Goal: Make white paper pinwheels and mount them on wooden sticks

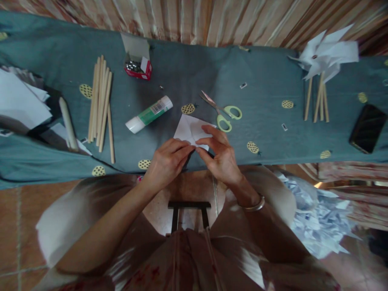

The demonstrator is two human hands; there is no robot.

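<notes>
A small sheet of white paper (184, 128) with crease lines lies at the near side of the table, partly covered by my fingers. My left hand (169, 159) pinches its near edge between thumb and fingers. From the other side my right hand (220, 155), a bangle on its wrist, holds the same paper with thumb and forefinger, the other fingers bent above it. Just beyond the right hand lie scissors (224, 113) with light green handles, blades apart. A green and white glue stick (150, 114) rests to the left of the paper.
Wooden sticks (99, 101) lie in a bundle at left, near white paper sheets (21, 99). A red box of metal pins (138, 66) stands open behind. White paper pinwheels (329, 54) on sticks and a black phone (368, 128) are at right. A bag of folded paper (318, 218) sits below.
</notes>
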